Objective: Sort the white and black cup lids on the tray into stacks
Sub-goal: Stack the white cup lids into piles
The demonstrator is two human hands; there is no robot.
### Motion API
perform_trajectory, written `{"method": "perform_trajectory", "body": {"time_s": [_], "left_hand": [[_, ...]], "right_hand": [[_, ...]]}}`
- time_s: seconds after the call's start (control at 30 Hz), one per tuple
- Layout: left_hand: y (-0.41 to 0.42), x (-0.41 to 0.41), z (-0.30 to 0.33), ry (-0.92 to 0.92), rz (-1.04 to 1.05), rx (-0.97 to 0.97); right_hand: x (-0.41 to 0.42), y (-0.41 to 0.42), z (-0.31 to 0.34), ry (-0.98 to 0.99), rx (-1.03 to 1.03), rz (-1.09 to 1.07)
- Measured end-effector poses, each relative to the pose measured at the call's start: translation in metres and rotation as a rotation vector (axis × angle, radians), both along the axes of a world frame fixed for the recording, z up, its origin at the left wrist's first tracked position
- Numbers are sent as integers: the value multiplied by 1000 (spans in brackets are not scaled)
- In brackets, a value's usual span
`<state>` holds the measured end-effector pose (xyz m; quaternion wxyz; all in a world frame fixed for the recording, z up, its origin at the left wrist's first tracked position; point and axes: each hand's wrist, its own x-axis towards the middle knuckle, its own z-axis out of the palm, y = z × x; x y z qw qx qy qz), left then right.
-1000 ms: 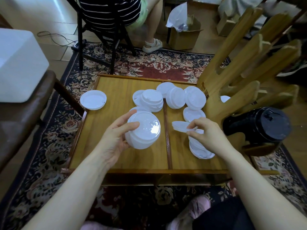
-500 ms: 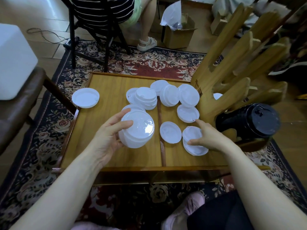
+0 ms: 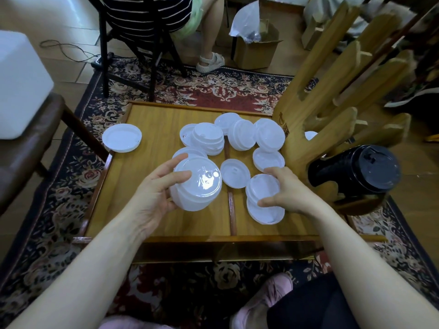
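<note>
A low wooden tray (image 3: 152, 129) with a raised rim and a centre strip sits on a patterned red and dark rug (image 3: 213, 89) over a tiled floor. The left hand (image 3: 154, 195) grips a tall stack of white lids (image 3: 197, 186) tilted above the tray's left half, thumb on the top lid, fingers curled round the side. The right hand (image 3: 292, 191) is closed on a single white lid (image 3: 262, 188), thumb at its near edge and fingers over the far edge, just above another lid lying on the tray's right half. Loose white lids (image 3: 237, 134) are scattered overlapping across the tray's far middle, and one flat lid (image 3: 235, 173) lies across the centre strip. One more lid (image 3: 122, 137) rests at the tray's far left corner, seemingly partly off the rim. A stack of black lids (image 3: 356, 169) lies on its side in a wooden rack (image 3: 308, 110) at the tray's right. A seated person (image 3: 152, 17) in a striped top, a cardboard box (image 3: 256, 48) and a white box (image 3: 19, 86) on a brown seat surround it.
</note>
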<state>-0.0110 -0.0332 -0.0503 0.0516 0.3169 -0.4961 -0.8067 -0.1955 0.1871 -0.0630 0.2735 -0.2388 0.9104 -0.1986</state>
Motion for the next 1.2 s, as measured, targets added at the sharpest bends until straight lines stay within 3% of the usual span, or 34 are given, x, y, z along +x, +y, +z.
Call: {"method": "perform_trajectory", "body": {"time_s": [0.2,0.33,0.5,0.7,1.2], "left_hand": [[2,0,-1,-1,11,21],[9,-1,-2,-12,8,52],[10,-2,-3,-29,-5,72],[13,-1,-2,-18,-42,71],[13,1,-3,45,-66,85]], "right_hand": [[16,-12,21,12,-428,91],[33,-27,33,-61,-559,226],[44,-40,35,-109,-543,426],[46,-48,36,-208,-524,398],[59,-58,26,-5,-517,442]]}}
